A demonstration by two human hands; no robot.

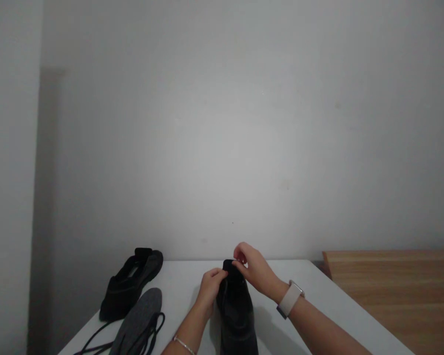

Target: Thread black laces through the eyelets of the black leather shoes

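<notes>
A black shoe (240, 320) stands on the white table in front of me, its heel end towards me and its tongue (229, 264) raised at the far end. My left hand (210, 287) is closed, thumb and fingers pinching the left side of the shoe near the tongue. From the right, my right hand (254, 270) reaches over with curled fingers, its thumb on the tongue's right edge. What lies between the right fingertips is partly hidden. The front of the shoe is out of sight behind the tongue.
Another black shoe (124, 291) sits at the table's left edge. Beside it lies a grey insole (142, 313), with black shoelaces (153, 330) across it. The white table (281, 276) meets a grey wall, and a wooden panel (392, 286) stands to the right.
</notes>
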